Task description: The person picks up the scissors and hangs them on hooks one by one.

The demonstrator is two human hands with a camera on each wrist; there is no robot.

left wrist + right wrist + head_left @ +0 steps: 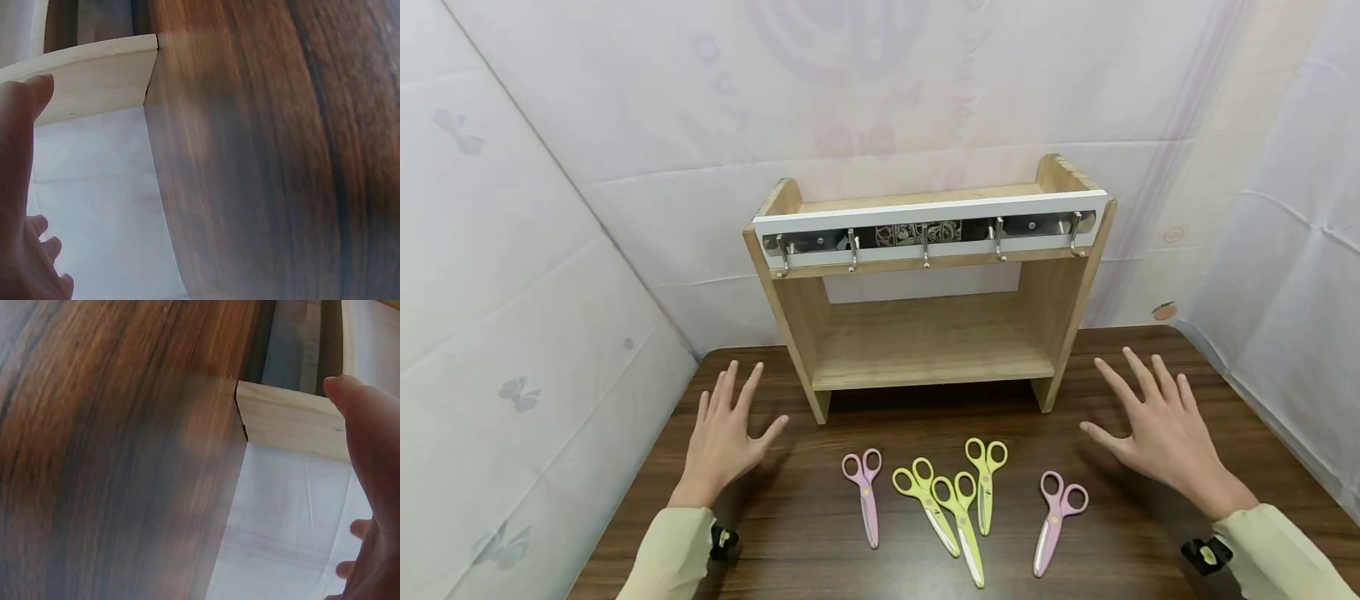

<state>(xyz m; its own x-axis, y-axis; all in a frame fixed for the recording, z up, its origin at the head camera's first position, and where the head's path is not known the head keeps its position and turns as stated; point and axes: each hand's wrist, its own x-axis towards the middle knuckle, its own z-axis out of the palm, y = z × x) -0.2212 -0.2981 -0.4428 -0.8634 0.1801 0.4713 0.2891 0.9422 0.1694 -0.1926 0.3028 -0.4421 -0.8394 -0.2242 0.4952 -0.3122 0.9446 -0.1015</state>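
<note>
My left hand [721, 446] hovers over the left side of the table, its fingers spread and holding nothing. On the other side my right hand [1165, 429] is spread the same way, also with nothing in it. Between them lie several scissors: a pink pair [867, 497] nearest my left hand, a yellow-green pair [927, 504], another overlapping it [964, 529], a third [987, 485] just behind, and a second pink pair [1055, 525] nearest my right hand. All have their blades together and handles pointing away from me.
Behind the scissors stands a wooden shelf [932, 337] with a white front rail [925, 208] carrying several metal hooks [853, 250]. The dark wood table [797, 533] is bordered by pale patterned cloth [587, 333] at the back and sides.
</note>
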